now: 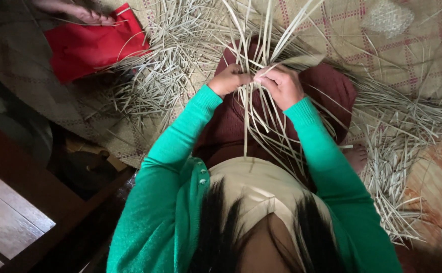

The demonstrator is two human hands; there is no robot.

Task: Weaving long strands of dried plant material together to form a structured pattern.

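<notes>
Both my hands meet over my lap, in green sleeves. My left hand (229, 79) is closed on several pale dried leaf strips (259, 43) that fan upward and hang down across my maroon skirt (332, 86). My right hand (281, 85) pinches the same bundle of strips right beside it, fingers touching the left hand's fingers. The strips cross between the two hands; how they interlace there is hidden by the fingers.
Loose dried strips lie heaped on the woven mat (383, 45) at left (160, 76) and right (403, 151). Another person's foot (87, 14) rests on a red cloth (92, 45) at upper left. Dark wooden furniture (24, 202) stands at lower left. My bare foot (356, 156) shows at right.
</notes>
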